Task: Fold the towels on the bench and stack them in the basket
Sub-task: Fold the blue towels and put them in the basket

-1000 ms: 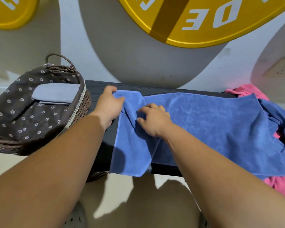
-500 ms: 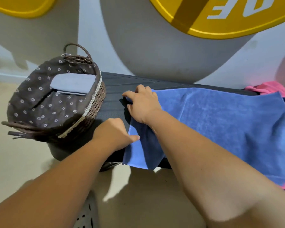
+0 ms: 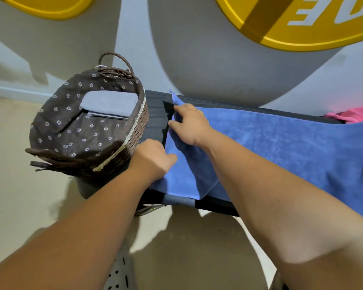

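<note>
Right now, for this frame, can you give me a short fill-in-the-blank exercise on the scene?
The towel held by the left hand and right hand on the bench is ____.
The basket stands to that towel's ____.
The grey towel in the basket is already ____.
The bunched cloth at the bench's right end is ____.
Missing: blue, left, folded, pink.

The dark tabletop [image 3: 155,122] runs along the wall. A wicker basket [image 3: 135,139] with a flowered lining stands at its left end. Past a bare strip, a blue towel [image 3: 281,143] lies spread across it, its near edge hanging over the front. A pink towel [image 3: 352,115] lies bunched at the right.
</note>
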